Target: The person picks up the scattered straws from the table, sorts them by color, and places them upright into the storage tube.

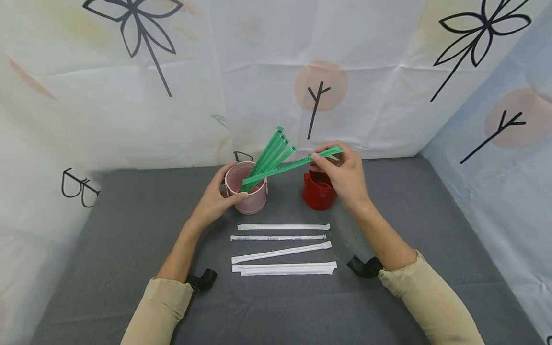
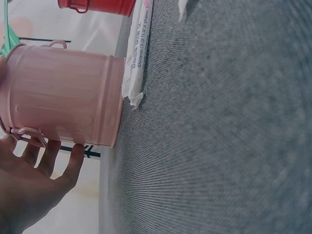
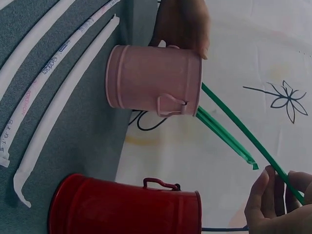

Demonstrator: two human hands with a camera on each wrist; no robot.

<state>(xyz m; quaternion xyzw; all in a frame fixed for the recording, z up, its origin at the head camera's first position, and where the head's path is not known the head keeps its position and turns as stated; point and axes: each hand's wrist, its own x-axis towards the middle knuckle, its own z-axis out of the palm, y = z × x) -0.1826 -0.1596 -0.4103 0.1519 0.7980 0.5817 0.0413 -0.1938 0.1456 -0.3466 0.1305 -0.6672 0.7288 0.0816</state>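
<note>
My left hand (image 1: 211, 201) holds the side of a small pink metal bucket (image 1: 251, 205), thumb toward the front of its rim and fingers behind. Several green-wrapped straws (image 1: 269, 155) lean out of the bucket toward the upper right. Between thumb and fingertips, my right hand (image 1: 347, 175) pinches one more green-wrapped straw (image 3: 253, 137) near its far end. That straw slants down to the left, its lower end over the bucket's opening. Just below the right hand stands a red bucket (image 1: 318, 199), partly covered by it; in the right wrist view the red bucket has a side handle.
In front of the buckets, several white paper-wrapped straws lie crosswise: a plain one (image 1: 283, 227), a printed one (image 1: 278, 237), a slanted one (image 1: 281, 252) and a close bunch (image 1: 288, 271). A patterned white cloth (image 1: 258, 96) rises behind the grey tabletop (image 1: 267, 311).
</note>
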